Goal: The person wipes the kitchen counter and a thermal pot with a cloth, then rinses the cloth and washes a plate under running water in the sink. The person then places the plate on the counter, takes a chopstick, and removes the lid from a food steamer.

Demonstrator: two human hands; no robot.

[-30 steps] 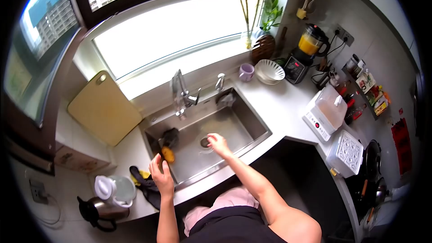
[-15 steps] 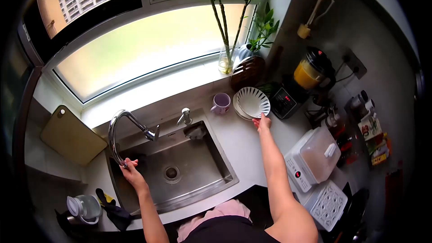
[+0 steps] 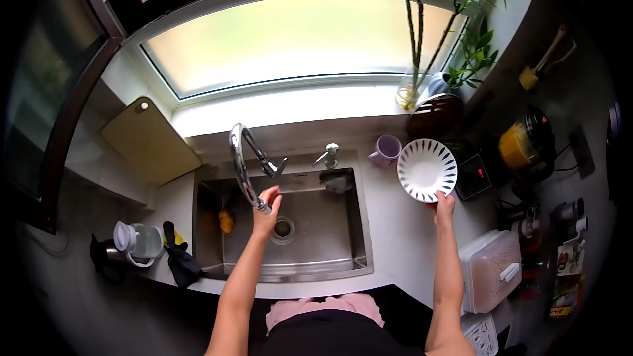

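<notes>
Fingers (image 3: 440,196) of the right hand (image 3: 446,212) are clamped on the near rim of a white ceramic bowl with dark petal-like marks round its inside (image 3: 427,170). Held by the edge, it has its hollow uncovered and its opening turned up towards the person. The bowl is right of the sink, above the pale surface (image 3: 401,244), beside a lilac mug with a handle (image 3: 388,149); whether its base touches anything, I cannot tell from where I stand.

The left hand (image 3: 265,217) is at the downturned end of the curved chrome faucet (image 3: 239,158), a sensible spot for steering the spout, I'd say. Its fingers are bent close against the metal, but whether they clamp it or merely touch it isn't clear.

Below, the stainless steel sink (image 3: 310,224) holds a yellow-orange item (image 3: 226,221) near its left wall, off to one side of the drain (image 3: 283,229). The beige cutting board (image 3: 150,145) leans upright in the corner, which probably saves room. A lidded clear pitcher (image 3: 146,242) stands beside a black cloth-like item (image 3: 182,265) left of the sink.
</notes>
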